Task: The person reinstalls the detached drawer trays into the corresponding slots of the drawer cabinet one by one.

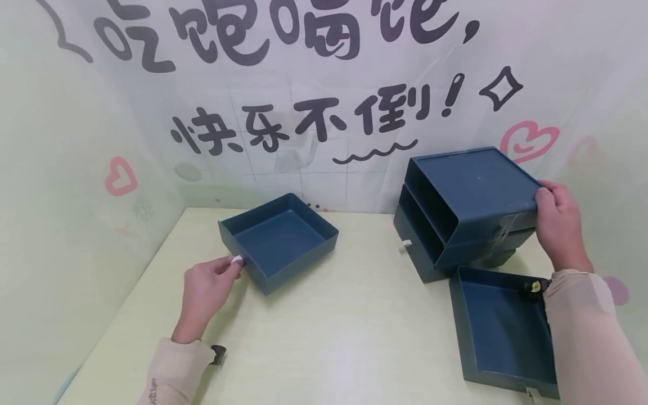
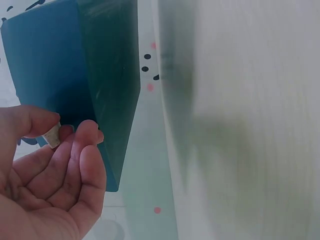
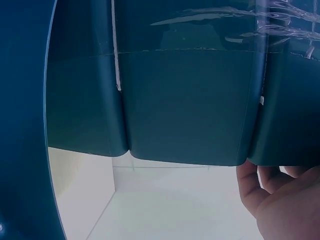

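Note:
My left hand (image 1: 210, 287) pinches the small white pull tab (image 2: 52, 136) on the front of a dark blue drawer (image 1: 280, 239), thumb above and fingers curled beneath. The drawer is empty and tilted, with its shadow on the table below. At the right, my right hand (image 1: 559, 225) grips the upper right edge of a dark blue stacked drawer cabinet (image 1: 476, 185). Its two upper slots gape; the lowest holds a drawer with a white tab (image 1: 406, 243). In the right wrist view, the fingers (image 3: 249, 182) curl against the cabinet's edge.
Another blue drawer (image 1: 511, 337) lies in front of the cabinet, partly hidden by my right sleeve (image 1: 587, 332). Clear tape (image 1: 506, 225) crosses the cabinet's side. A printed white sheet (image 1: 329, 112) hangs behind the pale table (image 1: 354, 337).

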Available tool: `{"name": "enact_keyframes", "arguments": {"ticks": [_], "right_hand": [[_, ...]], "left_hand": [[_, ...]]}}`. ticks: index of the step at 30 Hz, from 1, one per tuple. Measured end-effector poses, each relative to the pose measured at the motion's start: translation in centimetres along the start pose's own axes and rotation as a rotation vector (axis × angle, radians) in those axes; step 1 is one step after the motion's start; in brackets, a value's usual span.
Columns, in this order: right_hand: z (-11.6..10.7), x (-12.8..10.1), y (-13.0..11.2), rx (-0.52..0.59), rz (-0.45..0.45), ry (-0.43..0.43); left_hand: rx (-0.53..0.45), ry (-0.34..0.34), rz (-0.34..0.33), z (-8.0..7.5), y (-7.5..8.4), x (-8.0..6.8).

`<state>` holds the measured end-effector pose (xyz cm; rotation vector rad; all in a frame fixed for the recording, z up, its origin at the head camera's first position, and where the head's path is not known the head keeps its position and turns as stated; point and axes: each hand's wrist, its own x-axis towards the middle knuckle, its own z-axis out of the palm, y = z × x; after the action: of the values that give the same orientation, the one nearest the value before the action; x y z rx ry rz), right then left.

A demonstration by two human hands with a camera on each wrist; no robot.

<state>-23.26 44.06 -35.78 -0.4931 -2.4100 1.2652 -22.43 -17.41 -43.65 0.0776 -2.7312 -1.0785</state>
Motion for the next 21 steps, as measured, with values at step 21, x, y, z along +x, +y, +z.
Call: {"name": "enact_keyframes", "arguments": {"ticks": [21], "right_hand": [[0.0,-0.1,-0.1,-0.005,-0.012,0.017]], "left_hand": [[-0.047,0.035,0.062,0.3,1.9,0.4]]}}
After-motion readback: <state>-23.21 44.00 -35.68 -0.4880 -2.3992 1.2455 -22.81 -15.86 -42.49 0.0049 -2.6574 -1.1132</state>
